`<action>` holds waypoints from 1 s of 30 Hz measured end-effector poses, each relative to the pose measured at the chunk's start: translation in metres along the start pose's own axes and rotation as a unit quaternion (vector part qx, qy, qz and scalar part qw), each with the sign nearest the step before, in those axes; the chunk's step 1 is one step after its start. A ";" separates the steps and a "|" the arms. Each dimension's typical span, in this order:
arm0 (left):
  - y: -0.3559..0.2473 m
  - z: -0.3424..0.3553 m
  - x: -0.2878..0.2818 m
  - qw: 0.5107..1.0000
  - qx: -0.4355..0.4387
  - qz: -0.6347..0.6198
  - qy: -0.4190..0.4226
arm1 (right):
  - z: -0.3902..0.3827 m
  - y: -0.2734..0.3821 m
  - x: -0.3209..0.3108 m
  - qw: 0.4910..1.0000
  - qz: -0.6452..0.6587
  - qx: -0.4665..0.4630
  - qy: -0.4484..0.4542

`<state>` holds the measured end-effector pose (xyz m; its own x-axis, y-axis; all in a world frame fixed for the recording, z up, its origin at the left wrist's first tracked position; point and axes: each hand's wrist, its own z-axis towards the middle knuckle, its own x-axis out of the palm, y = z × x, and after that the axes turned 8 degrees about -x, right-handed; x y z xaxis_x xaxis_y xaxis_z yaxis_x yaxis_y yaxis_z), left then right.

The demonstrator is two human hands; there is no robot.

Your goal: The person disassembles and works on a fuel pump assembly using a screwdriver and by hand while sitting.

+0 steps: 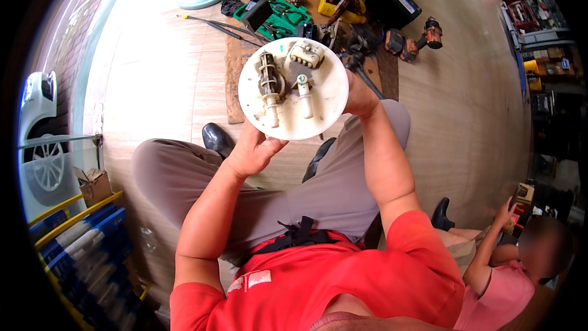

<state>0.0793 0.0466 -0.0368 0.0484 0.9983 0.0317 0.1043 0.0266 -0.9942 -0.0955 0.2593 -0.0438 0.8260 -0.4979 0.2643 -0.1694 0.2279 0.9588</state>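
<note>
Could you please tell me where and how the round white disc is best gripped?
Probably grip the disc by its rim, coming from left and right: the edge looks bare, whereas the ribbed fitting, connector block and short pipe stand on the face toward the camera. The left hand at the lower-left edge and right hand at the right edge fit this.

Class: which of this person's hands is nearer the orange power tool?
Right. The right hand, holding the white disc, is pictured below and left of the power tool; the left hand, at the disc's lower edge, is farther away.
</note>
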 end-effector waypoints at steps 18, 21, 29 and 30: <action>0.046 0.005 -0.022 0.986 0.028 0.167 0.002 | 0.002 0.025 0.016 0.995 -0.096 0.013 0.001; 0.050 0.008 -0.021 0.985 0.039 0.162 -0.034 | 0.003 0.022 0.017 0.993 -0.120 -0.011 0.000; 0.039 0.010 -0.016 0.980 0.056 0.187 -0.046 | 0.005 0.021 0.018 0.984 -0.173 -0.045 0.002; 0.040 0.010 -0.018 0.979 0.064 0.188 -0.042 | 0.006 0.020 0.018 0.983 -0.179 -0.049 0.004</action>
<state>0.0728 0.0305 -0.0782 -0.0221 0.9396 -0.3416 -0.0306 -0.3422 -0.9391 -0.0873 0.2501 -0.0194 0.8277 -0.5540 -0.0894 0.1852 0.1194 0.9754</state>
